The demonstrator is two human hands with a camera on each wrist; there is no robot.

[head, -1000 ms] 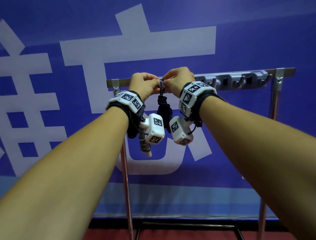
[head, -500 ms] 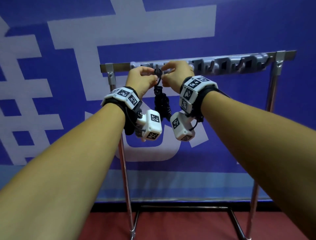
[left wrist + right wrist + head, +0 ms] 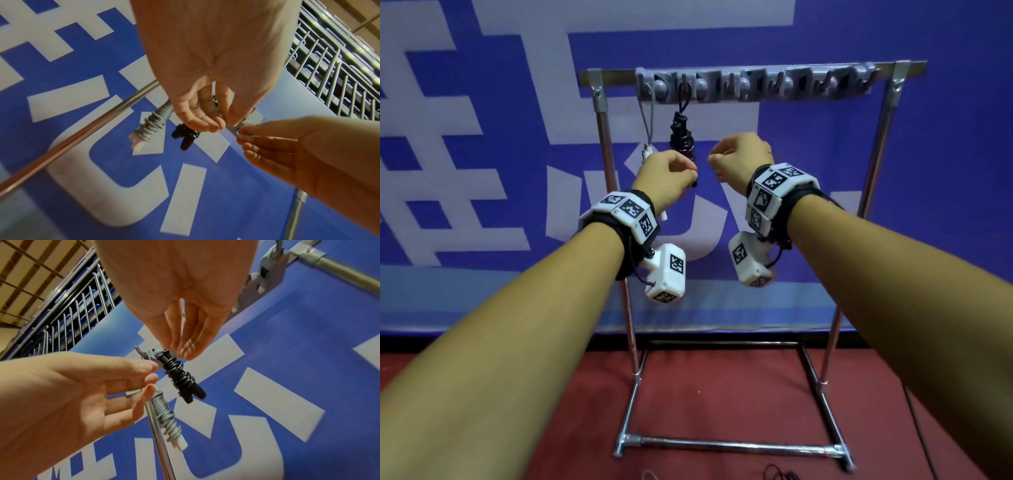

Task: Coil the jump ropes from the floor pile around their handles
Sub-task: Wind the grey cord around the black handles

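A black jump rope (image 3: 681, 137), coiled round its handles, hangs by a loop from a hook on the grey hook rail (image 3: 756, 84). Left of it hangs a grey rope (image 3: 649, 120) coiled on white handles, its bundle mostly hidden behind my left hand (image 3: 671, 174). My left hand is just below and left of the black bundle with loosely curled fingers that hold nothing. To the right of the bundle, my right hand (image 3: 732, 154) is also relaxed and empty. The wrist views show the black bundle (image 3: 180, 378) and the grey bundle (image 3: 152, 126) hanging free beyond the fingertips.
The hook rail tops a chrome rack (image 3: 887, 144) that stands on a red floor (image 3: 722, 394) against a blue and white banner. Several hooks to the right are bare. A black cord (image 3: 780, 474) lies on the floor at the bottom edge.
Both hands have let go of the black rope's loop at the rail and come down and back. The black bundle now hangs on its own from the hook.
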